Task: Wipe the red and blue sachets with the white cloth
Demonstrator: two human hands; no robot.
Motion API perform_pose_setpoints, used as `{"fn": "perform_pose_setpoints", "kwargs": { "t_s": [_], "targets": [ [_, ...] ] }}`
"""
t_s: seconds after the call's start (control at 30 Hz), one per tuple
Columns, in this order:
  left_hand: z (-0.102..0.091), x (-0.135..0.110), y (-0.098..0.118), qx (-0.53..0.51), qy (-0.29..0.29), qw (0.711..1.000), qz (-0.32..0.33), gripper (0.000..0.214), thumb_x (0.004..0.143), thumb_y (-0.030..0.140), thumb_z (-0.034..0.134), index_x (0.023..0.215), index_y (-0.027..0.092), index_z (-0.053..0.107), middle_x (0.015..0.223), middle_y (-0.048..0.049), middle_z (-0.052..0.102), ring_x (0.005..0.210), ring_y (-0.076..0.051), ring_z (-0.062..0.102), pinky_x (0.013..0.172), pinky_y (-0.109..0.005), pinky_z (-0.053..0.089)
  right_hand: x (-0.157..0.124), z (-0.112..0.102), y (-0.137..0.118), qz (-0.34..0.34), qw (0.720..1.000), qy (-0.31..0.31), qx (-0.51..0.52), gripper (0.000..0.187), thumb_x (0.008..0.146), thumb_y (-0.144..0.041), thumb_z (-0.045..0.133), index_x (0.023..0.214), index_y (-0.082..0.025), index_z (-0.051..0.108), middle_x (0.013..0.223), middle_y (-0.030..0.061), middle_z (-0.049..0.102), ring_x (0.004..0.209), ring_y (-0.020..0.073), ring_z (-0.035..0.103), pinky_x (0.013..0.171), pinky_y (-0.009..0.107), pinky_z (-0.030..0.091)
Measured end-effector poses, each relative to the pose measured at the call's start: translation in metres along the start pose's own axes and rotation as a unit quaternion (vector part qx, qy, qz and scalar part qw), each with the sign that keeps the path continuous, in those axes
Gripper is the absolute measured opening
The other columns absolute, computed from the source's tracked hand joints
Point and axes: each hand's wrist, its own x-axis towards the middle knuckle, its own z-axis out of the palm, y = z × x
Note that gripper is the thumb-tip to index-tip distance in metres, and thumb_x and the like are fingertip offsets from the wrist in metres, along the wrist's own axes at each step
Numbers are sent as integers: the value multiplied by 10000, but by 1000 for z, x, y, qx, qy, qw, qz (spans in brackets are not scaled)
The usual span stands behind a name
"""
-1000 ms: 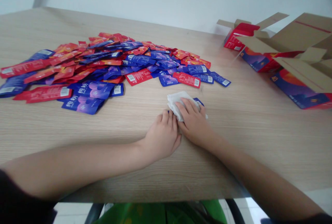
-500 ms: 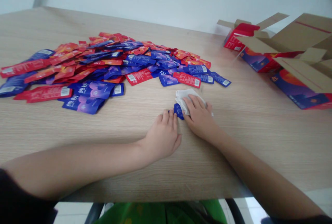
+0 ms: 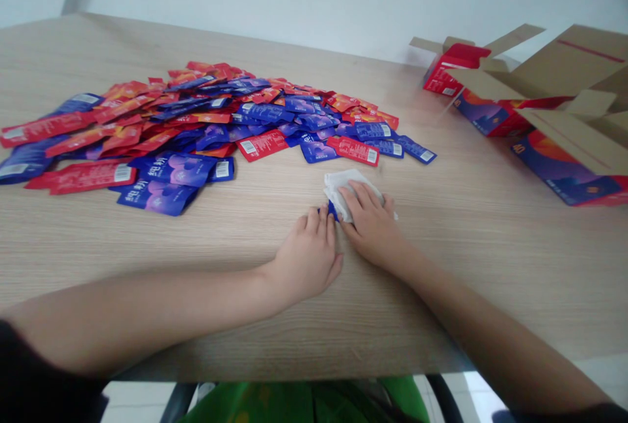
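My right hand (image 3: pixel 373 230) lies flat on a folded white cloth (image 3: pixel 346 191), pressing it to the table. Under the cloth's left edge, a small blue sachet (image 3: pixel 332 210) shows only as a sliver. My left hand (image 3: pixel 307 256) rests palm down just left of that sachet, fingertips at or touching its corner. It holds nothing that I can see. Beyond both hands lies a wide heap of red and blue foil sachets (image 3: pixel 196 129), the nearest a few hand-widths from my left fingers.
The light wood-grain tabletop (image 3: pixel 466 292) runs under everything, with its near edge below my arms. At the far right stand an opened cardboard carton (image 3: pixel 574 63), a red box (image 3: pixel 454 70) and a blue-and-orange printed box (image 3: pixel 564 171). A green seat (image 3: pixel 299 403) shows below the table.
The right hand and cloth have slid left since half a second ago, now covering most of the blue sachet. My left hand has barely moved.
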Motion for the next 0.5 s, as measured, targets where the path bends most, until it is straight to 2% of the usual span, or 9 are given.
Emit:
{"fn": "perform_pose_setpoints", "kwargs": {
  "t_s": [0.07, 0.27, 0.37, 0.5],
  "targets": [
    [0, 0, 0, -1, -3, 1000, 1, 632, 950, 360, 348, 1372, -103, 437, 1401, -316, 470, 1263, -424, 472, 944, -474, 440, 1, 0, 6, 6, 1000, -2, 6, 506, 952, -357, 349, 1425, -186, 407, 1529, 137, 379, 1393, 283, 324, 1066, 562, 263],
    [0, 1, 1, -1, -6, 1000, -8, 634, 944, 367, 364, 1377, -90, 442, 1405, -306, 472, 1268, -425, 471, 965, -478, 437, 8, 4, 28, 90, 996, 0, 4, 514, 955, -382, 317, 1418, -180, 413, 1513, 156, 392, 1371, 314, 353, 1021, 603, 308],
    [0, 1, 1, 2, -4, 1000, -6, 638, 943, 372, 365, 1368, -96, 448, 1397, -308, 479, 1259, -422, 479, 962, -474, 439, 5, 5, 17, 79, 997, 11, -3, 513, 953, -367, 322, 1414, -164, 418, 1508, 175, 393, 1376, 321, 334, 1032, 611, 278],
    [0, 0, 0, -2, -3, 1000, 2, 601, 949, 360, 342, 1324, -82, 501, 1369, -300, 511, 1248, -416, 488, 944, -477, 446, -4, 1, -8, 7, 1000, 5, 11, 511, 948, -361, 356, 1419, -171, 419, 1526, 161, 376, 1389, 310, 310, 1068, 578, 235]
  ]
}}
